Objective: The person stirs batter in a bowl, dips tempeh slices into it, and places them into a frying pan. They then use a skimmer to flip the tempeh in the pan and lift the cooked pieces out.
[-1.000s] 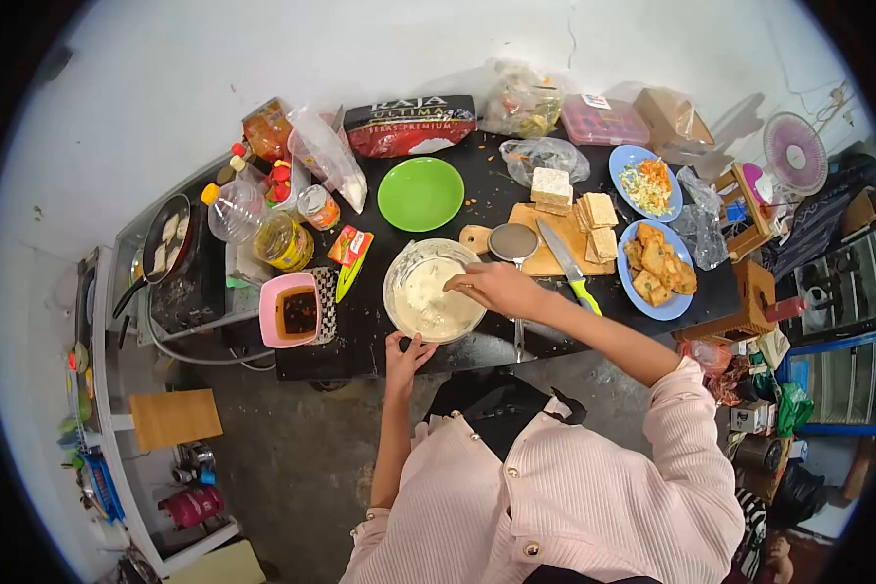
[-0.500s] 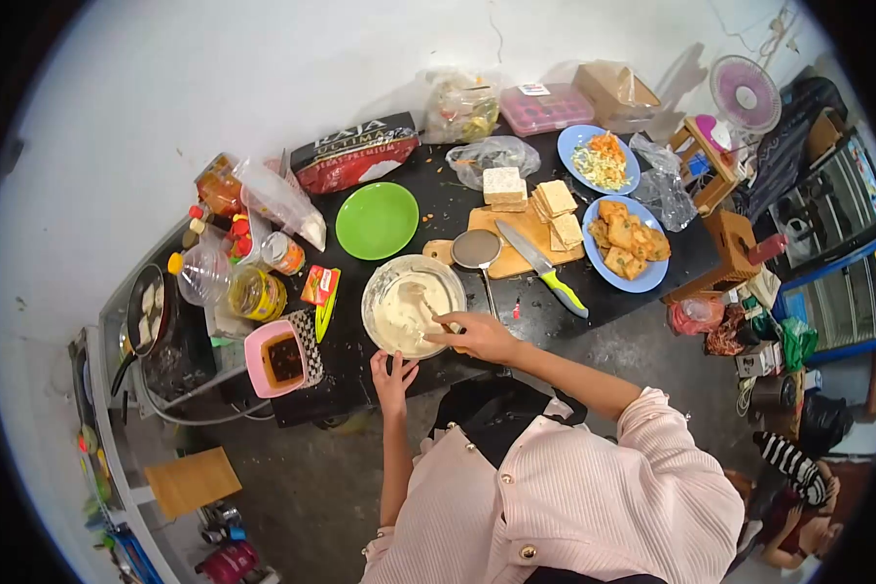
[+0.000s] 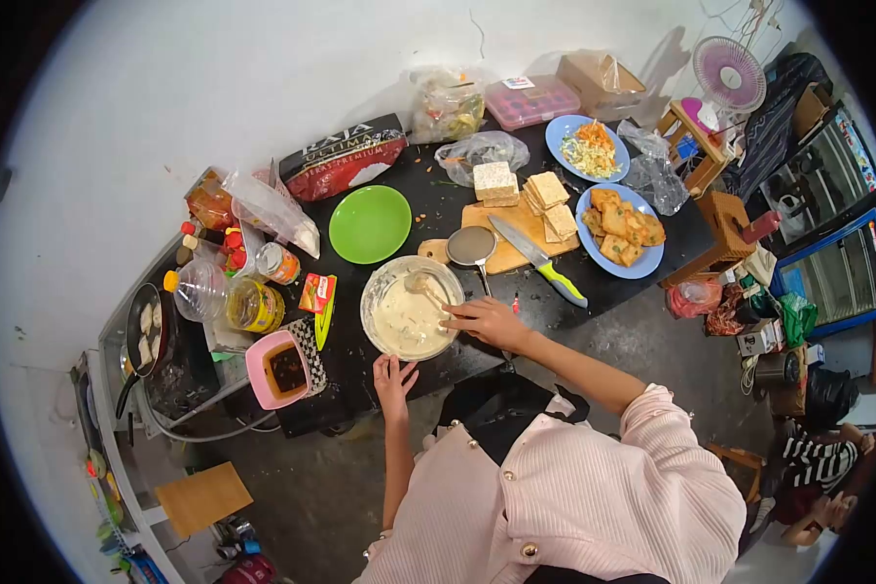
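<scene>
I have two hands in view over one mixing bowl (image 3: pixel 368 329) of pale batter on the black desk (image 3: pixel 433 220). My right hand (image 3: pixel 489 323) is closed around a single spoon (image 3: pixel 422 284); its head sits in the batter, and the fingers hide much of its handle. My left hand (image 3: pixel 393 385) is half open, fingers loosely spread against the bowl's near wall, holding nothing else; I can't make out how firmly it presses.

Beyond the right hand I count one cutting board (image 3: pixel 504 261), one knife (image 3: pixel 536 255) and one round-headed ladle (image 3: pixel 471 245), whose handle end is hard to make out. The tempeh slices (image 3: pixel 549 191) overlap too much to count. Farther right are two blue plates (image 3: pixel 633 273). Ahead of both hands lies one green plate (image 3: pixel 370 225); left of the left hand, one pink bowl (image 3: pixel 257 374).
</scene>
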The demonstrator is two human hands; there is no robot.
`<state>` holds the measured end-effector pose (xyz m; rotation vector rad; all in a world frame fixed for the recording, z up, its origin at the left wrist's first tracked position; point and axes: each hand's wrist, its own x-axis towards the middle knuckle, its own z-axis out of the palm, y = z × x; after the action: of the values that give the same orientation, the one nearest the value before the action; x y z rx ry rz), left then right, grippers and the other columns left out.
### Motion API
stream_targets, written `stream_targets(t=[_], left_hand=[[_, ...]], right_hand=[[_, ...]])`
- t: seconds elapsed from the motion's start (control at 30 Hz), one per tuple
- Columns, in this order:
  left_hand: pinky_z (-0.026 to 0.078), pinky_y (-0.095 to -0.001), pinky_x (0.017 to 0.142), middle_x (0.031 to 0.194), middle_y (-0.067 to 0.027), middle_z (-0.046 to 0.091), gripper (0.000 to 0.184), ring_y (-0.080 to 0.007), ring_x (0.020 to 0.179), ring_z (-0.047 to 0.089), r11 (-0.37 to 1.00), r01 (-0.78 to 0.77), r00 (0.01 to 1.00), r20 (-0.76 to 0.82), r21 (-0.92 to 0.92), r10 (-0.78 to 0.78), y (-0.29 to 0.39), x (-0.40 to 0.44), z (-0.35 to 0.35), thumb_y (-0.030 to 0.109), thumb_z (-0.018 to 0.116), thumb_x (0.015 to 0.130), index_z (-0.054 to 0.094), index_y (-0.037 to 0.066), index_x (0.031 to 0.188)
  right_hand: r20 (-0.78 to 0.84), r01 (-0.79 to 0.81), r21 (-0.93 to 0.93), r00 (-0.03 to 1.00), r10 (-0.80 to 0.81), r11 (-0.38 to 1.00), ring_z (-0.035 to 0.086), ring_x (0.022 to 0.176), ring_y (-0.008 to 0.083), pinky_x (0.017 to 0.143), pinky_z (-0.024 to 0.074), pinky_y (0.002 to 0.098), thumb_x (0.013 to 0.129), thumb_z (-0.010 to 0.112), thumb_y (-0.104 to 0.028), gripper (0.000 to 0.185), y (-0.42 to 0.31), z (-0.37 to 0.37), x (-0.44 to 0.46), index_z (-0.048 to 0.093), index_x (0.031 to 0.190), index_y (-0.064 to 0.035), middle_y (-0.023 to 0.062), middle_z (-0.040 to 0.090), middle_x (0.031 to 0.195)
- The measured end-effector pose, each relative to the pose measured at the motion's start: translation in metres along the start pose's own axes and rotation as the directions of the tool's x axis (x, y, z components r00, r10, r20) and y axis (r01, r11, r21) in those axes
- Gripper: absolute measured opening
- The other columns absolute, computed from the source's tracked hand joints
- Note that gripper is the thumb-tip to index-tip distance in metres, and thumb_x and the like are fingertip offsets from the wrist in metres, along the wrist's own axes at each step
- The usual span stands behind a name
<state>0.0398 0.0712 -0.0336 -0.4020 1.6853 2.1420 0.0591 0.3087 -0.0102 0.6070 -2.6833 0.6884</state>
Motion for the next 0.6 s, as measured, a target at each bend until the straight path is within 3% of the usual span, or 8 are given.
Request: stream_targets(t=[0.13, 0.27, 0.37, 0.5, 0.53, 0.6], left_hand=[[0.049, -0.0292, 0.069, 0.1, -0.0034, 0.051, 0.021, -0.0187, 0.087, 0.059, 0.998, 0.007, 0.999, 0.035, 0.058, -0.009, -0.002, 0.008, -0.012, 0.025, 0.049, 0.088, 0.043, 0.008, 0.1], [0.048, -0.028, 0.07, 0.102, -0.0035, 0.052, 0.022, -0.0168, 0.088, 0.058, 0.998, 0.006, 1.0, -0.005, 0.058, -0.005, -0.003, 0.017, -0.024, 0.025, 0.049, 0.088, 0.045, 0.008, 0.102], [0.046, -0.0269, 0.071, 0.106, -0.0042, 0.051, 0.023, -0.0164, 0.087, 0.058, 0.996, -0.069, 0.997, -0.041, 0.048, 0.071, 0.005, 0.018, -0.026, 0.025, 0.049, 0.089, 0.044, 0.008, 0.104], [0.042, -0.0218, 0.065, 0.091, -0.0006, 0.058, 0.023, -0.0088, 0.076, 0.055, 0.977, -0.117, 0.986, -0.098, 0.178, 0.136, 0.007, 0.029, -0.033, 0.026, 0.052, 0.087, 0.056, 0.005, 0.096], [0.04, -0.0194, 0.062, 0.081, 0.0017, 0.06, 0.023, -0.0061, 0.071, 0.053, 0.969, -0.144, 0.976, -0.132, 0.199, 0.172, 0.012, 0.027, -0.028, 0.025, 0.055, 0.085, 0.061, 0.004, 0.09], [0.039, -0.0174, 0.063, 0.079, 0.0019, 0.059, 0.021, -0.0038, 0.071, 0.051, 0.958, -0.172, 0.975, -0.099, 0.23, 0.199, 0.008, 0.032, -0.035, 0.022, 0.058, 0.083, 0.062, 0.003, 0.093]], right_hand=[[-0.021, -0.06, -0.128, 0.998, 0.057, 0.99, 0.05, 0.096, 0.02, 0.079, 0.0395, 0.0312, 0.073, 0.057, -0.013, 0.037, -0.003, -0.005, -0.001, 0.055, 0.11, -0.0183, 0.0028, 0.052, 0.114], [-0.162, -0.184, -0.054, 0.971, 0.174, 0.981, 0.05, 0.091, 0.0243, 0.076, 0.0409, 0.0334, 0.08, 0.054, -0.018, 0.029, -0.003, -0.005, -0.003, 0.055, 0.109, -0.0165, 0.0073, 0.051, 0.105], [-0.056, -0.407, 0.067, 0.91, 0.411, 0.911, 0.051, 0.088, 0.0254, 0.073, 0.0421, 0.0342, 0.079, 0.055, -0.018, 0.031, -0.007, -0.009, -0.004, 0.054, 0.11, -0.0151, 0.0076, 0.05, 0.105], [-0.198, -0.444, 0.247, 0.847, 0.493, 0.861, 0.055, 0.067, 0.0292, 0.064, 0.0444, 0.0366, 0.08, 0.055, -0.019, 0.028, -0.007, -0.002, 0.004, 0.052, 0.107, -0.0126, 0.0097, 0.056, 0.075], [-0.154, -0.507, 0.277, 0.815, 0.559, 0.816, 0.053, 0.057, 0.0304, 0.056, 0.0426, 0.0384, 0.081, 0.055, -0.019, 0.026, -0.01, -0.005, 0.007, 0.051, 0.105, -0.0098, 0.0098, 0.052, 0.058], [-0.093, -0.626, 0.349, 0.717, 0.691, 0.697, 0.05, 0.051, 0.0266, 0.05, 0.0379, 0.0367, 0.081, 0.056, -0.02, 0.023, -0.009, -0.005, 0.011, 0.05, 0.099, -0.0063, 0.0098, 0.048, 0.054]])
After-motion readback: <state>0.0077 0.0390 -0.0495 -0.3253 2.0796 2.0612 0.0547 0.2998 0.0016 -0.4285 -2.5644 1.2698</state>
